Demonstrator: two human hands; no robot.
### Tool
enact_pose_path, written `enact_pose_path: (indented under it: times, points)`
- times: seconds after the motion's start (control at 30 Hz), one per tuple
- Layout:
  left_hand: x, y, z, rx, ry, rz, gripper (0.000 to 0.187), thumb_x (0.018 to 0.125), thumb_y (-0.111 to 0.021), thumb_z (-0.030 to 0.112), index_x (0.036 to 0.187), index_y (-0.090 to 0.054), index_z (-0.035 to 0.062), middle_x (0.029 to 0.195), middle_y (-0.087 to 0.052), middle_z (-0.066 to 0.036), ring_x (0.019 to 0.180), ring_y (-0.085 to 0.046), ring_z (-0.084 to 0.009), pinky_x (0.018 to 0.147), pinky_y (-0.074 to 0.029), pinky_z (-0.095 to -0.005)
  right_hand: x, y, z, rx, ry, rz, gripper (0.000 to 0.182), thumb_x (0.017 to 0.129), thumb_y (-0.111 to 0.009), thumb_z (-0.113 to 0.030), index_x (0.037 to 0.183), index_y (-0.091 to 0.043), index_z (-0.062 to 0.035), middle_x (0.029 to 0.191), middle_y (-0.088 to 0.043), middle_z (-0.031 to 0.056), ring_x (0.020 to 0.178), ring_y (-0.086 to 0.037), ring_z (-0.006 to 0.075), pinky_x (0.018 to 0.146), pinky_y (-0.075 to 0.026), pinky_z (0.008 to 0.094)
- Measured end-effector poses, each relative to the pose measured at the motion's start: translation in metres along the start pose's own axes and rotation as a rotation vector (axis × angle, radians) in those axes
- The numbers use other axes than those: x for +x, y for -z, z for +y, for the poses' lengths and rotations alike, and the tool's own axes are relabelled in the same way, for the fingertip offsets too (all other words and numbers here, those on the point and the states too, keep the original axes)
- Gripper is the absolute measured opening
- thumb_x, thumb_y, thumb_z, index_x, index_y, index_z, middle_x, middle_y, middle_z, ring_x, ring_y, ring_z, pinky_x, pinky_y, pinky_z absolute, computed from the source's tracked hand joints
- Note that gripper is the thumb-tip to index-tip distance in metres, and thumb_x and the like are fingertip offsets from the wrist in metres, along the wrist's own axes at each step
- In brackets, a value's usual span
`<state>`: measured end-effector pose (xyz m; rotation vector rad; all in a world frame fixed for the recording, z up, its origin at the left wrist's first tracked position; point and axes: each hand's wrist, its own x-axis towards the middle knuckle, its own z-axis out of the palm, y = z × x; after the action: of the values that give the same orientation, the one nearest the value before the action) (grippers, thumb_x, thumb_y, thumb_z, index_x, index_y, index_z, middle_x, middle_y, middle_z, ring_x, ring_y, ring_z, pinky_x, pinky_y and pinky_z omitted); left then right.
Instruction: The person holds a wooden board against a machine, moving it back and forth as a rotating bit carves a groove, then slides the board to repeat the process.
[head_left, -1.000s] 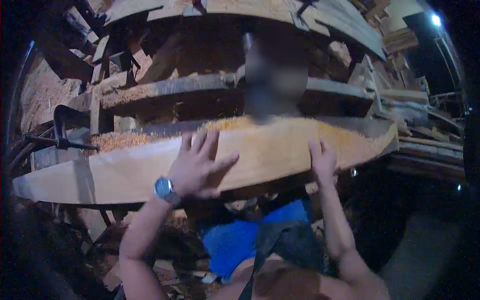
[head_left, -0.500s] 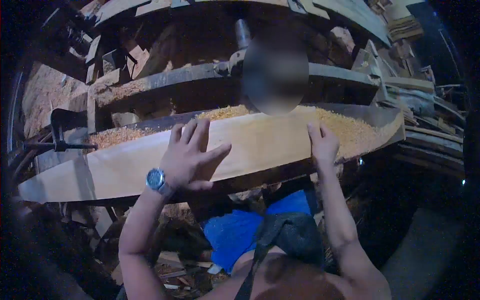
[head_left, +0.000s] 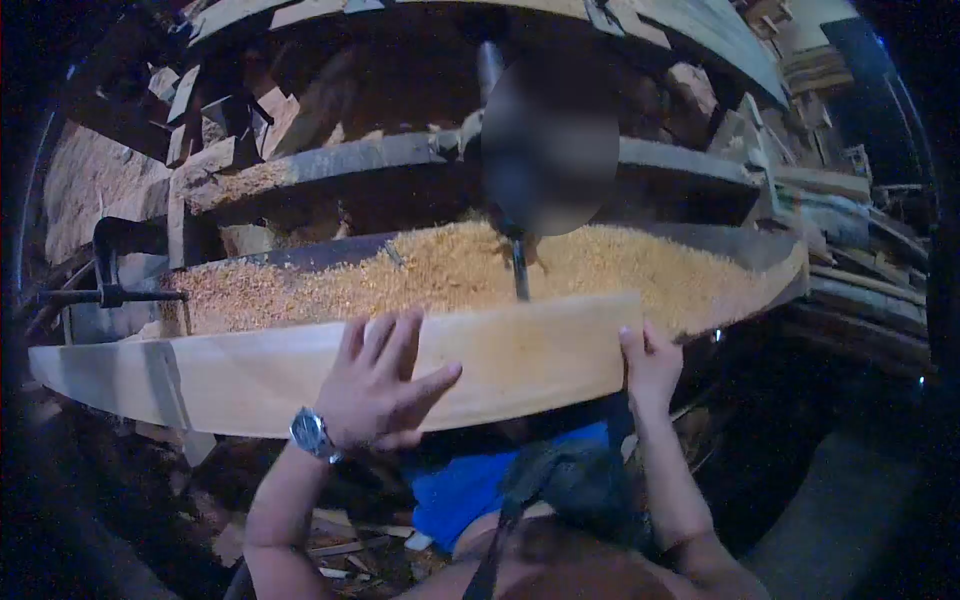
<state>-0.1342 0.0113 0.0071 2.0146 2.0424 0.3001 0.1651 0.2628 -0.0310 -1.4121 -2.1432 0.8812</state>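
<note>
A long pale wooden board [head_left: 520,365] with a curved lower edge lies across the near side of the work table. My left hand [head_left: 375,390], wearing a wristwatch [head_left: 309,432], rests on the board's face with fingers spread. At the board's right end my right hand [head_left: 652,372] grips the edge between thumb and fingers. Just beyond the board's far edge stands a thin dark spindle or bit [head_left: 520,270], pointing down. Above it, a blurred oval covers part of the machine. Wood shavings [head_left: 440,270] surround the spindle.
A dark metal clamp [head_left: 112,290] sits at the table's left. A wooden beam [head_left: 340,157] crosses behind the table, whose right end [head_left: 785,275] tapers. Stacked wood strips [head_left: 870,285] lie at right. Scraps litter the floor below.
The board has come toward me, away from the spindle, with both hands moving along. The spindle and more of the wood shavings now show behind it.
</note>
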Motion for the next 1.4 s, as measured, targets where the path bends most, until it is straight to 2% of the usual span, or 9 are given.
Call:
enact_pose_path:
  times: [0.53, 0.63, 0.77, 0.8, 0.9, 0.93, 1.03, 1.13, 1.4]
  points:
    - [-0.014, -0.002, 0.012, -0.023, 0.0, -0.005, 0.09, 0.054, -0.078, 0.055, 0.139, -0.052, 0.0387, 0.148, -0.038, -0.03, 0.132, -0.04, -0.0468, 0.11, -0.027, -0.063, -0.005, 0.009, -0.02, 0.029, -0.112, -0.046, 0.035, 0.09, -0.07, -0.029, 0.104, -0.067, 0.0035, 0.077, -0.066, 0.0142, 0.075, -0.06, 0.0073, 0.068, -0.048, 0.0294]
    - [-0.04, 0.011, 0.006, -0.065, 0.005, -0.033, 0.085, 0.059, -0.072, 0.06, 0.138, -0.053, 0.0367, 0.146, -0.04, -0.029, 0.125, -0.045, -0.0449, 0.102, -0.033, -0.0605, -0.011, 0.014, -0.039, -0.442, -0.071, -0.173, 0.031, 0.09, -0.069, -0.027, 0.089, -0.067, 0.0036, 0.068, -0.067, 0.0117, 0.059, -0.061, 0.0186, 0.06, -0.047, 0.0366]
    - [-0.052, 0.016, 0.0, -0.034, -0.088, 0.063, 0.082, 0.064, -0.067, 0.065, 0.139, -0.052, 0.0347, 0.145, -0.04, -0.029, 0.123, -0.046, -0.0444, 0.1, -0.033, -0.0598, -0.021, 0.011, -0.056, -0.08, -0.158, -0.158, 0.029, 0.091, -0.07, -0.023, 0.092, -0.067, 0.0054, 0.072, -0.07, 0.0101, 0.059, -0.058, 0.016, 0.06, -0.046, 0.0376]
    - [-0.052, 0.013, -0.002, -0.014, -0.099, 0.108, 0.082, 0.064, -0.065, 0.066, 0.139, -0.052, 0.0344, 0.145, -0.04, -0.029, 0.122, -0.045, -0.0447, 0.1, -0.033, -0.0604, -0.025, 0.014, -0.051, -0.076, -0.145, -0.223, 0.03, 0.098, -0.064, -0.02, 0.115, -0.067, 0.005, 0.092, -0.073, 0.0099, 0.083, -0.064, 0.0107, 0.075, -0.051, 0.028]
    - [-0.06, 0.004, 0.0, -0.025, -0.036, 0.088, 0.09, 0.06, -0.071, 0.062, 0.143, -0.048, 0.035, 0.152, -0.032, -0.03, 0.131, -0.039, -0.0478, 0.108, -0.027, -0.0645, -0.034, 0.004, 0.009, 0.021, 0.099, -0.173, 0.044, 0.095, -0.067, -0.022, 0.133, -0.059, 0.001, 0.118, -0.069, 0.017, 0.107, -0.066, 0.0167, 0.093, -0.05, 0.0274]
    - [-0.06, 0.007, 0.006, -0.001, 0.01, 0.057, 0.092, 0.059, -0.073, 0.06, 0.145, -0.046, 0.0354, 0.154, -0.029, -0.03, 0.134, -0.037, -0.0488, 0.109, -0.024, -0.0658, -0.04, 0.016, -0.022, -0.034, -0.046, -0.32, 0.075, 0.085, -0.078, -0.032, 0.147, -0.044, -0.0049, 0.145, -0.048, 0.0264, 0.136, -0.047, 0.0335, 0.111, -0.039, 0.0461]
    - [-0.069, 0.002, 0.022, 0.086, 0.194, 0.009, 0.093, 0.064, -0.075, 0.049, 0.149, -0.041, 0.0368, 0.16, -0.022, -0.028, 0.143, -0.026, -0.0511, 0.112, -0.015, -0.0718, -0.052, 0.028, -0.067, -0.606, 0.714, -0.494, 0.102, 0.067, -0.088, -0.039, 0.15, -0.037, -0.0082, 0.157, -0.024, 0.0317, 0.145, -0.025, 0.0497, 0.114, -0.021, 0.0667]
    - [-0.064, 0.015, 0.027, 0.147, 0.279, -0.08, 0.08, 0.07, -0.073, 0.037, 0.146, -0.046, 0.0347, 0.157, -0.026, -0.029, 0.139, -0.031, -0.052, 0.11, -0.014, -0.0742, -0.025, 0.021, -0.077, -0.637, 0.711, -0.795, 0.116, 0.053, -0.091, -0.044, 0.149, -0.034, -0.0111, 0.16, -0.006, 0.0336, 0.145, -0.007, 0.0586, 0.11, -0.006, 0.077]
    - [-0.051, -0.006, 0.033, 0.085, 0.249, 0.134, 0.059, 0.073, -0.083, 0.033, 0.125, -0.058, 0.0447, 0.136, -0.047, -0.027, 0.12, -0.047, -0.0507, 0.104, -0.031, -0.0702, 0.004, 0.019, -0.037, -0.538, 0.839, -0.866, 0.111, 0.042, -0.09, -0.048, 0.142, -0.046, -0.0279, 0.15, -0.03, 0.0287, 0.136, -0.032, 0.0498, 0.106, -0.023, 0.0715]
